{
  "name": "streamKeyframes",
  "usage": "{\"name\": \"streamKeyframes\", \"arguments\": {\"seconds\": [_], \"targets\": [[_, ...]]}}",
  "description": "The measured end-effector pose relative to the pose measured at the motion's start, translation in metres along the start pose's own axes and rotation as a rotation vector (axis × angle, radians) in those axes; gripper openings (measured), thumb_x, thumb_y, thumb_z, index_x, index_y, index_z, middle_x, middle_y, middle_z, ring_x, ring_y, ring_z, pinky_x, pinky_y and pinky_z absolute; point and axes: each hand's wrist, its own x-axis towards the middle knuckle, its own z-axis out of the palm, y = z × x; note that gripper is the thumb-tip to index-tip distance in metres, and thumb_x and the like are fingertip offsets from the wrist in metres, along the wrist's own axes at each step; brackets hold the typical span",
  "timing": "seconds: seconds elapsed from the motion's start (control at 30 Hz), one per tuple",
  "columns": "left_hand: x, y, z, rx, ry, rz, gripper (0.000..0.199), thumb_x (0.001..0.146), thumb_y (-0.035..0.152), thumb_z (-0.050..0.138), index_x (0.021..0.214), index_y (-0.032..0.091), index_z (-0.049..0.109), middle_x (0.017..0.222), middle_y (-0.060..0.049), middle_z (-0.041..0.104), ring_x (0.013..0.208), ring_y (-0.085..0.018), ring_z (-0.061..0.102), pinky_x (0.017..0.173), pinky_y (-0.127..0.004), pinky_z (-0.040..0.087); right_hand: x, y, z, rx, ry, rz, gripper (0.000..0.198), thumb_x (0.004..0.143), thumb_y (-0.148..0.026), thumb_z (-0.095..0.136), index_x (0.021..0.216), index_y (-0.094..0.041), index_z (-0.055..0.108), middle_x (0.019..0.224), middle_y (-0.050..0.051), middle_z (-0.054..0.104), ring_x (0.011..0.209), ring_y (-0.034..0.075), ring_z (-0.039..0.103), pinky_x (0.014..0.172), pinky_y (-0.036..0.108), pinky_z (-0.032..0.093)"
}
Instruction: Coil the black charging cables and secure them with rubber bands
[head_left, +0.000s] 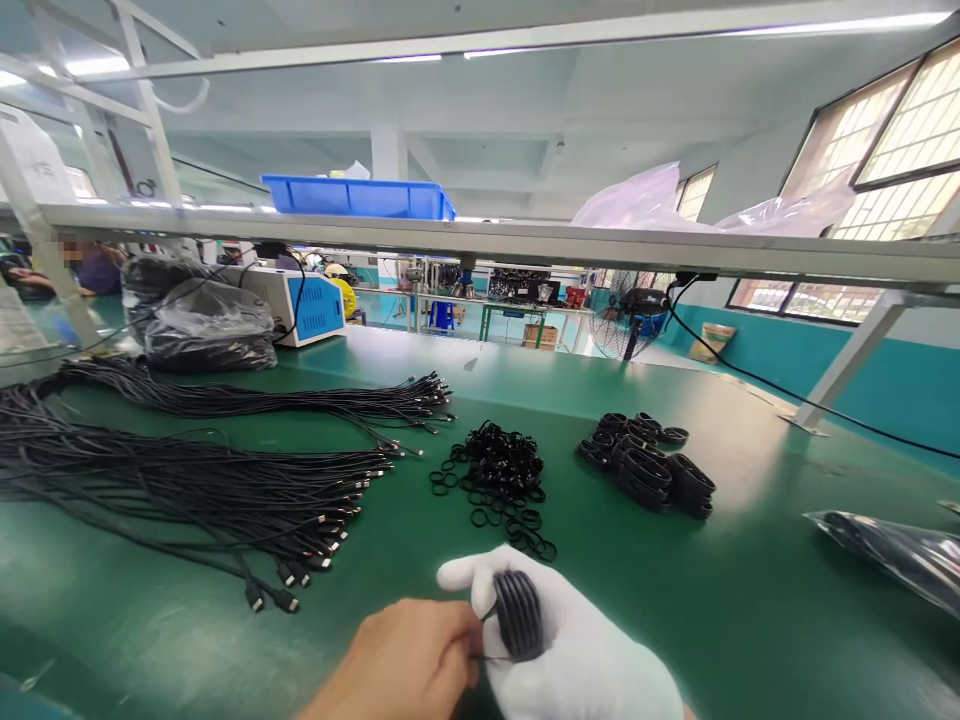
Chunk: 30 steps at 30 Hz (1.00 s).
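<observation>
My right hand [585,640], in a white glove, is closed around a coiled black cable [519,615], its loops stacked side by side. My bare left hand [412,650] is at the coil's left side, fingers pinched on a length of the cable; its fingertips are partly hidden. Just beyond my hands lies a pile of small black rings [501,460], with several loose ones around it. To the left, long black cables [300,470] are spread out with their plugs pointing right. Several coiled cables [645,465] sit in a heap to the right.
A second bundle of cables [300,400] lies farther back. Behind it are a clear bag [210,320] and a blue-and-white machine [311,305]. A shelf [510,240] crosses above the green table [600,600], bearing a blue tray [360,198]. A plastic bag [892,550] lies at far right.
</observation>
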Motion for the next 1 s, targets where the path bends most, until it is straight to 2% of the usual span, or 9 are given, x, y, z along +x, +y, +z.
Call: {"name": "streamKeyframes", "arguments": {"seconds": [0.07,0.17,0.27,0.57,0.67,0.77,0.87,0.93,1.0], "targets": [[0.010,-0.005,-0.008,-0.132,-0.091,-0.041,0.029,0.079,0.019,0.038,0.069,0.024,0.065,0.075,0.000,0.069,0.074,-0.020,0.062,0.064,-0.026,0.039,0.001,0.010,-0.004,0.222,-0.103,-0.043,0.046,0.044,-0.005,0.070,0.083,-0.020,0.049,0.119,0.007,0.054,0.048,0.002,0.047,0.038,0.016,0.028],[0.019,-0.011,-0.016,-0.396,-0.085,-0.014,0.021,0.077,0.020,0.044,0.071,0.021,0.064,0.075,0.001,0.068,0.073,-0.018,0.059,0.064,-0.025,0.039,0.005,0.021,-0.011,0.400,-0.216,-0.104,0.051,0.052,-0.018,0.075,0.093,-0.022,0.044,0.082,0.003,0.067,0.036,0.004,0.045,0.033,0.015,0.026],[0.020,-0.012,-0.014,-0.793,0.008,0.004,0.011,0.075,0.022,0.053,0.080,0.018,0.062,0.075,0.001,0.065,0.067,-0.013,0.053,0.056,-0.020,0.037,0.008,0.023,-0.014,0.390,-0.264,-0.149,0.048,0.059,-0.023,0.073,0.096,-0.021,0.041,0.050,-0.004,0.058,0.034,0.005,0.042,0.035,0.014,0.027],[0.031,-0.005,0.019,-1.288,0.112,-0.095,0.019,0.068,0.025,0.066,0.074,0.017,0.050,0.062,0.003,0.056,0.052,-0.008,0.045,0.049,-0.019,0.036,0.011,0.029,-0.011,0.246,-0.182,-0.042,0.063,0.052,-0.036,0.078,0.100,-0.021,0.041,0.045,-0.004,0.056,0.035,0.007,0.044,0.041,0.015,0.026],[0.028,-0.010,0.014,-1.172,0.222,-0.145,0.016,0.070,0.024,0.062,0.080,0.018,0.051,0.067,0.003,0.055,0.058,-0.011,0.048,0.051,-0.021,0.037,0.009,0.026,-0.013,0.264,-0.143,-0.005,0.068,0.056,-0.031,0.075,0.113,-0.019,0.040,0.051,-0.003,0.060,0.036,0.006,0.045,0.040,0.015,0.027],[0.019,-0.015,-0.001,-0.866,0.306,-0.121,0.024,0.072,0.019,0.057,0.096,0.022,0.059,0.083,0.000,0.059,0.077,-0.016,0.052,0.068,-0.026,0.042,0.009,0.022,-0.012,0.237,-0.130,0.064,0.073,0.056,-0.026,0.073,0.120,-0.014,0.040,0.052,-0.002,0.061,0.035,0.007,0.045,0.038,0.016,0.029],[0.016,-0.013,-0.011,-0.630,0.213,0.072,0.044,0.069,0.007,0.052,0.106,0.030,0.062,0.102,0.001,0.062,0.095,-0.018,0.052,0.086,-0.030,0.039,0.010,0.024,-0.009,0.184,-0.153,0.175,0.057,0.049,-0.025,0.076,0.100,-0.009,0.057,0.049,-0.001,0.058,0.036,0.008,0.046,0.036,0.017,0.030],[0.020,-0.010,-0.011,-0.524,0.195,0.169,0.043,0.069,0.002,0.046,0.096,0.028,0.068,0.095,0.001,0.065,0.093,-0.018,0.054,0.083,-0.028,0.041,0.012,0.030,-0.007,0.198,-0.168,0.208,0.040,0.049,-0.031,0.078,0.077,-0.009,0.061,0.047,0.001,0.056,0.039,0.009,0.048,0.036,0.018,0.029],[0.025,-0.009,-0.008,-0.462,0.259,0.177,0.040,0.070,0.000,0.042,0.086,0.025,0.070,0.084,0.000,0.067,0.087,-0.018,0.056,0.077,-0.027,0.043,0.013,0.036,-0.006,0.251,-0.168,0.194,0.043,0.060,-0.050,0.071,0.073,-0.010,0.061,0.050,0.003,0.057,0.041,0.009,0.048,0.038,0.019,0.029]]}}
